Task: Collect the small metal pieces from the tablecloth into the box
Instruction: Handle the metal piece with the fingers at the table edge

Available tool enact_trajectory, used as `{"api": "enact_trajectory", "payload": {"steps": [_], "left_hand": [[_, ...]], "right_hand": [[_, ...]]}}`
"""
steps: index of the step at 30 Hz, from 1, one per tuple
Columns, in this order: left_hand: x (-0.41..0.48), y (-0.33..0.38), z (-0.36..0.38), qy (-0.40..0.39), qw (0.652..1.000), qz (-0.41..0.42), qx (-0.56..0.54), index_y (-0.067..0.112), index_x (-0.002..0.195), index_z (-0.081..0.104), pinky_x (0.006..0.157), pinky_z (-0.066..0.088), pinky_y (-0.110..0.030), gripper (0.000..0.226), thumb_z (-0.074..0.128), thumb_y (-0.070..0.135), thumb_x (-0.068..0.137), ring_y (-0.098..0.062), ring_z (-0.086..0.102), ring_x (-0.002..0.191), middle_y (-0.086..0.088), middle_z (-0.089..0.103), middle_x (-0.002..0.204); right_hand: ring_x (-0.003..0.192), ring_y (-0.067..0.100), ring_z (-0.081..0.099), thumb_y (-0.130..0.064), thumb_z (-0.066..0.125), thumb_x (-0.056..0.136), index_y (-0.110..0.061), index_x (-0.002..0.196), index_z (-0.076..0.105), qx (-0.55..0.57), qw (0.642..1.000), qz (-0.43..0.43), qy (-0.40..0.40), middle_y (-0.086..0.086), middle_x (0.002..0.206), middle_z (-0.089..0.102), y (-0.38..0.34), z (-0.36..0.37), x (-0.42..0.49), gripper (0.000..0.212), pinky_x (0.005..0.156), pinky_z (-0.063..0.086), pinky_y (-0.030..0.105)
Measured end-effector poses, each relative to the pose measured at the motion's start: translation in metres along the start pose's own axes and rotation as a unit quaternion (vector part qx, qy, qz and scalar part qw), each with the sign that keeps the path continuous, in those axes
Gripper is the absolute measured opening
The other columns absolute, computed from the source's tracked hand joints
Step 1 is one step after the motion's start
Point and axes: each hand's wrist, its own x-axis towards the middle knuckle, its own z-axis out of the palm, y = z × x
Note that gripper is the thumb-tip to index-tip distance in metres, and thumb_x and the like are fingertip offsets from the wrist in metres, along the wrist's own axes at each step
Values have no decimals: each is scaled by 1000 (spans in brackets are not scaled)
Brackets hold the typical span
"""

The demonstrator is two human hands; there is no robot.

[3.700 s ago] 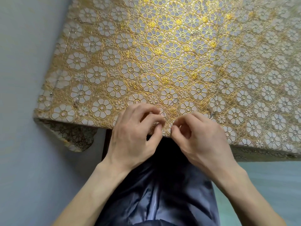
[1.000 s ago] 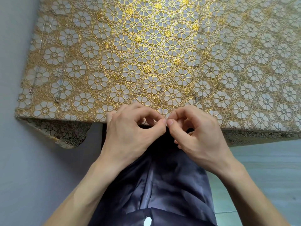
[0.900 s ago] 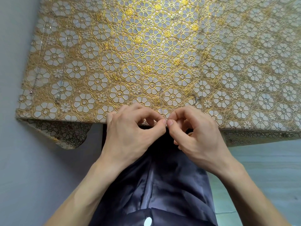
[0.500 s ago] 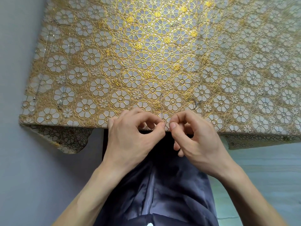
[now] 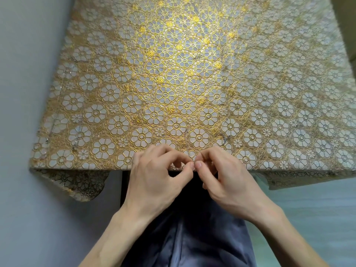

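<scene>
A gold flower-patterned tablecloth (image 5: pixel 192 78) covers the table. Small metal pieces lie on it: one (image 5: pixel 225 140) just beyond my right hand, a thin one (image 5: pixel 185 132) beyond my left hand, and several near the left edge (image 5: pixel 74 147). My left hand (image 5: pixel 154 182) and my right hand (image 5: pixel 229 182) meet at the cloth's near edge. Each has its thumb and forefinger tips pinched together on the same tiny spot. The piece between them is almost hidden by the fingertips. No box is in view.
The cloth's corner (image 5: pixel 77 185) hangs off the table at the lower left. A grey wall or floor (image 5: pixel 28 74) runs along the left side. My dark trousers (image 5: pixel 192 237) are below the hands.
The hands have stayed pinched together at the table's near edge. Only the view has shifted slightly, showing more of the far tablecloth.
</scene>
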Motion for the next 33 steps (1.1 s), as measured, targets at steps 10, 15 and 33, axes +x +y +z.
{"api": "enact_trajectory", "payload": {"steps": [10, 15, 33], "left_hand": [[-2, 4, 10, 53, 996, -29, -66, 33, 80, 71, 71, 53, -51, 15, 65, 47, 80, -9, 63, 73, 15, 61, 80], [-4, 10, 11, 76, 994, -36, -75, 31, 80, 72, 71, 53, -49, 16, 64, 45, 80, -4, 59, 71, 16, 61, 82], [-2, 10, 0, -10, 985, -78, -150, 42, 83, 76, 74, 51, -27, 21, 63, 55, 73, -13, 64, 78, 17, 69, 85]], "right_hand": [[69, 7, 60, -37, 53, 94, -24, 89, 58, 55, 995, 33, 70, -12, 78, 55, -5, 10, 1, 15, 65, 44, 22], [67, 18, 62, -40, 56, 94, -32, 87, 57, 130, 986, 63, 84, -6, 71, 59, -5, 14, -2, 11, 63, 55, 46], [70, 5, 55, -27, 59, 93, -21, 89, 61, 35, 995, -12, 88, -12, 72, 55, -2, 1, -7, 8, 65, 39, 13]]}}
